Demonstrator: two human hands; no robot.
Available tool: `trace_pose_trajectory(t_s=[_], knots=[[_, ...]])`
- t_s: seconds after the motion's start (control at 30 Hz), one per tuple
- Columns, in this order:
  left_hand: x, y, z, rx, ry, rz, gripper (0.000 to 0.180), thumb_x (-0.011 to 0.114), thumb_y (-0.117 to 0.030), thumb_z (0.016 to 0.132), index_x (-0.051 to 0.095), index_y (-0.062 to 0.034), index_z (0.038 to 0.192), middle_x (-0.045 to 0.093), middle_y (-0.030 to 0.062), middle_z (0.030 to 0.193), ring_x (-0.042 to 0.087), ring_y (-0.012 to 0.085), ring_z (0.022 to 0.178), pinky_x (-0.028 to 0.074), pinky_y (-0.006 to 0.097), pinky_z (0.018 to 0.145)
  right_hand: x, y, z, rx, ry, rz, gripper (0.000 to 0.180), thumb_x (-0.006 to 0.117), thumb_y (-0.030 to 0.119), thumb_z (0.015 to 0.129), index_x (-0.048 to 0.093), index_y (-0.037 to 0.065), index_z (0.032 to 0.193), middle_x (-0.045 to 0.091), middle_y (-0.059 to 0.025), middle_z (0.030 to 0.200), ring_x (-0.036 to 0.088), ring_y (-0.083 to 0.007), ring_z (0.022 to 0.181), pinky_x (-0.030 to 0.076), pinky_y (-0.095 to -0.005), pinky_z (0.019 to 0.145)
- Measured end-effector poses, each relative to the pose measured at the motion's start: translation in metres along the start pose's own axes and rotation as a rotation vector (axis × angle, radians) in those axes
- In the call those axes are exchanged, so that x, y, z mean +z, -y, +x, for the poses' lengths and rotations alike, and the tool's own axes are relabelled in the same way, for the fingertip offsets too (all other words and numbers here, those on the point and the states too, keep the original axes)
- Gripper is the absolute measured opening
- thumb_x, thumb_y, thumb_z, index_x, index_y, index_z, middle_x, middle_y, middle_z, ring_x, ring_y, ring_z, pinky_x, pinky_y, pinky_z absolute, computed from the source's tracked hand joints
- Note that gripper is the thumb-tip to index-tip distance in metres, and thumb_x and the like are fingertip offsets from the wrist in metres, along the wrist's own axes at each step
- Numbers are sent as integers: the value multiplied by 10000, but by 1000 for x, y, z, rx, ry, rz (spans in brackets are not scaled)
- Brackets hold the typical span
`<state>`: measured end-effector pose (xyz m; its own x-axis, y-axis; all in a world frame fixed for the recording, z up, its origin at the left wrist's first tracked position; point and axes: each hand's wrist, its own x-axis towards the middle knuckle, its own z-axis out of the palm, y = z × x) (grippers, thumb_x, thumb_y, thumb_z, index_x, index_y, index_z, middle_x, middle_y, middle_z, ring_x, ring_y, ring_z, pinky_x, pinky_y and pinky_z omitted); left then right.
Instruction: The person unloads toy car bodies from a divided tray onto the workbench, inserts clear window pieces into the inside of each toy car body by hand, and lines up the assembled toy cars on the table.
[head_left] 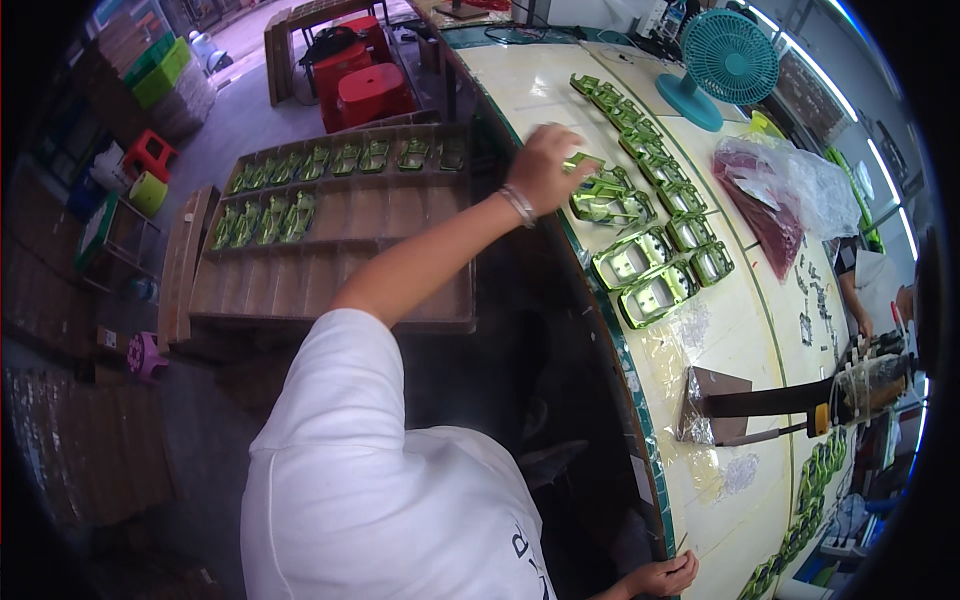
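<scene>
My left hand [548, 168] reaches over the table's left edge, a bracelet on its wrist. Its fingers are bent and partly blurred above a cluster of shiny green plastic frames [608, 200]; whether they grip one is hidden. Nearer to me, two more green frames [655, 298] lie side by side, and a long row of them [640, 130] runs toward the far end. My right hand [668, 575] is at the table's near edge, low in the view, its fingers curled together. What it holds, if anything, is too small to make out.
Left of the table, a brown compartment tray [350, 215] carries several green frames. A press-like tool with a black arm [770, 400], a plastic bag [765, 200] and a teal fan [728, 60] stand along the table. Red stools [375, 95] are behind. Another person's arm [855, 300] shows opposite.
</scene>
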<state>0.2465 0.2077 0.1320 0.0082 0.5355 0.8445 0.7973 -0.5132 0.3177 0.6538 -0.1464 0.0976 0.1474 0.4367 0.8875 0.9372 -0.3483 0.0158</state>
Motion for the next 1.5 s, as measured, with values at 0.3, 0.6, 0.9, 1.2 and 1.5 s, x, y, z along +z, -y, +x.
trace_pose_trajectory(t_s=[0.3, 0.6, 0.9, 1.2, 1.5], knots=[[-43, 196, -92, -715, 173, 705, 357, 559, -364, 711, 576, -38, 856, 531, 135, 924, 474, 293, 909, 375, 382, 797, 11, -6, -4, -14, 1, -25, 401, 365, 336, 871, 579, 51, 687, 559, -91, 695, 526, -253, 616, 416, -369, 572], [-22, 272, -104, -1156, 488, 672, 416, 585, -359, 704, 569, -41, 972, 535, 173, 1044, 516, 310, 973, 417, 395, 813, 15, -23, -22, 132, 153, -2, 165, 423, 93, 795, 547, -15, 815, 544, -120, 814, 502, -282, 795, 376, -367, 730], [-27, 245, -69, -1060, 378, 705, 229, 500, -166, 729, 596, -11, 868, 566, 198, 935, 548, 340, 884, 448, 407, 751, 10, -24, -24, 175, 197, -26, 168, 413, 91, 796, 539, -14, 831, 536, -117, 825, 491, -279, 816, 362, -363, 751], [-47, 244, -45, -831, 354, 652, 221, 479, -152, 710, 598, 8, 807, 565, 228, 862, 551, 368, 823, 442, 424, 731, 10, -7, -7, -4, 7, -116, 413, 349, 331, 877, 592, 44, 707, 559, -91, 693, 526, -255, 624, 415, -368, 575], [-22, 259, -90, -1044, 400, 714, 244, 441, -165, 753, 596, -22, 876, 561, 208, 939, 533, 351, 909, 438, 416, 762, 11, -18, -19, 164, 225, -34, 180, 400, 103, 788, 533, -9, 832, 533, -124, 832, 490, -287, 812, 364, -369, 749]])
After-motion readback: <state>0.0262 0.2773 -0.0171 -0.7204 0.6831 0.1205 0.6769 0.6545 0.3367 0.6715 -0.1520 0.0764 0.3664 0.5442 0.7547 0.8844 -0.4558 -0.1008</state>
